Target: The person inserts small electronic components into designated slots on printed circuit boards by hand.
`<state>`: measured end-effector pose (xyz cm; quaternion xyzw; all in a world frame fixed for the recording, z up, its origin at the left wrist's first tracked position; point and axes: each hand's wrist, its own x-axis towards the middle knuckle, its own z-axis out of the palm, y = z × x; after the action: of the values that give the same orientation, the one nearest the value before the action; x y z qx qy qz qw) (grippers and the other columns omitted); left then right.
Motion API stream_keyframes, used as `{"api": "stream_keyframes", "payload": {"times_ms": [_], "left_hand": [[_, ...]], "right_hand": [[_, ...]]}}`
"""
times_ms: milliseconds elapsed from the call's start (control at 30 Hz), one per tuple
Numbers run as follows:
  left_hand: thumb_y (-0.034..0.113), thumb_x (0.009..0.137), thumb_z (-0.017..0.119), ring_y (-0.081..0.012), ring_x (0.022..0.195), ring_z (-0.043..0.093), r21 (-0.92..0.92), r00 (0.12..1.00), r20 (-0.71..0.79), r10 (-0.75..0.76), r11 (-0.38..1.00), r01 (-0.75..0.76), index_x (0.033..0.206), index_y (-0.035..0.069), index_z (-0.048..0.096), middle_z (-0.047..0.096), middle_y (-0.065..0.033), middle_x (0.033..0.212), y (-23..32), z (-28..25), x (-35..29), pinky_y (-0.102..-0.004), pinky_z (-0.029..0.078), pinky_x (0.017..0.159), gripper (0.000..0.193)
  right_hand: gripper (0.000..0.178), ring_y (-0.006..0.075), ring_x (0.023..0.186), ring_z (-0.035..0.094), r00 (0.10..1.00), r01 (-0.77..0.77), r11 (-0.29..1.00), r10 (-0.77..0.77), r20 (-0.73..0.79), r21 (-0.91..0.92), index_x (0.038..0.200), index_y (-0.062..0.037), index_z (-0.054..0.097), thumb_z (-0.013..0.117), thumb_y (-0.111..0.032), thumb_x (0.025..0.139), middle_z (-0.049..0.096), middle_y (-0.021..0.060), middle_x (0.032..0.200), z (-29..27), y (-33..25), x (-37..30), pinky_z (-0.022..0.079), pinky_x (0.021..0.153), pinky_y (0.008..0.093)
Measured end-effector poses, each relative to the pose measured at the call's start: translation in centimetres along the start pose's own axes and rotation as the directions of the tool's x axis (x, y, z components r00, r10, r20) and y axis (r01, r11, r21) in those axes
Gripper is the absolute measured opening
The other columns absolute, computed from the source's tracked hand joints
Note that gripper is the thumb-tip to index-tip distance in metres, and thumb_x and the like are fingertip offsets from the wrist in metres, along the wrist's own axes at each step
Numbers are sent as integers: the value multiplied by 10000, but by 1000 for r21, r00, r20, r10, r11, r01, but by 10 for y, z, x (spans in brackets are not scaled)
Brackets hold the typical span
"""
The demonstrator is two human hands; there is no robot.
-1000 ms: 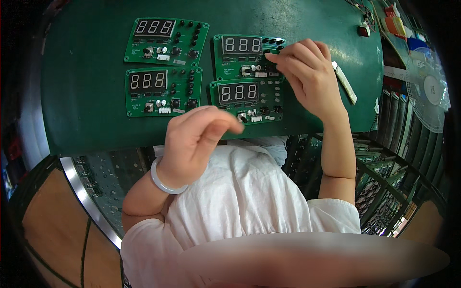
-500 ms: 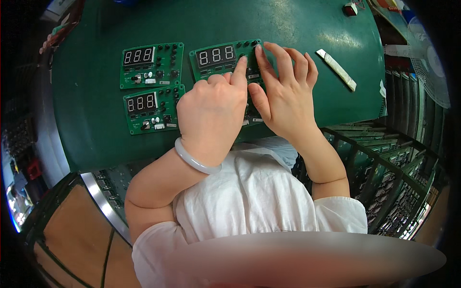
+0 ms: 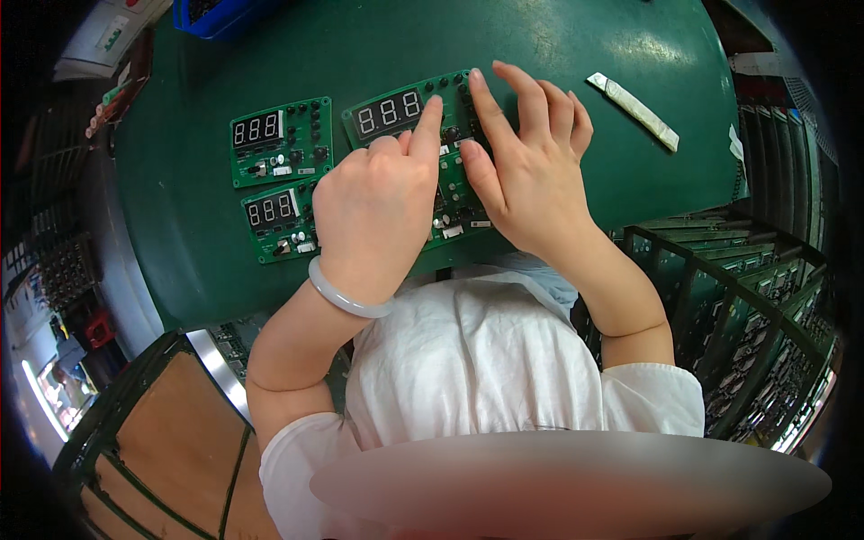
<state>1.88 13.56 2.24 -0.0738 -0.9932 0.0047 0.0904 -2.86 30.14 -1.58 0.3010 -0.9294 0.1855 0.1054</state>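
On the green table top (image 3: pixel 540 54) lie several green circuit boards with three-digit displays. My left hand (image 3: pixel 378 189), with a pale bangle on its wrist, reaches over the upper right board (image 3: pixel 360 137). Its index finger stretches out onto the small black parts beside the display; the other fingers curl under, and their tips and any contents are hidden. My right hand (image 3: pixel 540 166) is open, fingers spread, with the index fingertip at that board's right corner and the thumb near its lower edge. A lower right board (image 3: pixel 459 189) shows partly beneath my hands.
Two more boards lie at the left, an upper one (image 3: pixel 297 135) and a lower one (image 3: pixel 270 229) partly behind my left hand. A whitish wrapped strip (image 3: pixel 634 112) lies at the right. A blue bin (image 3: pixel 216 22) stands at the far left; racks of boards (image 3: pixel 729 297) flank the table at right.
The view has shifted, bringing more of the blue bin in. My left index finger still rests on the upper right board, nearer the display, and both hands keep much the same pose.
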Motion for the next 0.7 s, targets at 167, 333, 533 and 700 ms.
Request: {"api": "stream_keyframes", "payload": {"times_ms": [167, 333, 533, 700], "left_hand": [[105, 938, 596, -202, 567, 682, 13, 999, 26, 32, 999, -32, 1258, 150, 716, 644, -48, 641, -3, 6, 2, -324, 541, 491, 345], [110, 889, 632, -199, 562, 685, -4, 992, 80, 96, 995, -96, 1283, 126, 699, 651, -46, 636, -7, 0, 9, -325, 547, 499, 401], [76, 862, 619, -258, 596, 678, -11, 987, 133, 93, 996, -93, 1343, 143, 663, 669, -93, 693, -4, -6, 6, -368, 545, 531, 488], [82, 832, 628, -273, 597, 695, -18, 984, 164, 74, 997, -72, 1364, 118, 638, 684, -109, 690, -1, -3, 6, -375, 552, 520, 534]], "right_hand": [[549, 320, 1286, 423, 1000, 15, 994, -17, -20, -105, 1354, -53, 606, 618, -385, 916, 475, 105, 1425, 10, 1, 5, 201, 1139, 574], [551, 305, 1287, 430, 996, 36, 983, -22, 82, -178, 1357, -70, 608, 606, -406, 921, 493, 84, 1401, 5, -1, 13, 202, 1143, 577], [523, 304, 1294, 433, 994, 88, 986, -96, -53, -139, 1346, -83, 618, 583, -403, 933, 520, 80, 1342, 9, 0, 13, 229, 1142, 577], [457, 333, 1288, 452, 994, 102, 989, -105, -25, -109, 1322, -123, 644, 573, -355, 935, 529, 79, 1374, 4, -2, 19, 200, 1154, 578]]}}
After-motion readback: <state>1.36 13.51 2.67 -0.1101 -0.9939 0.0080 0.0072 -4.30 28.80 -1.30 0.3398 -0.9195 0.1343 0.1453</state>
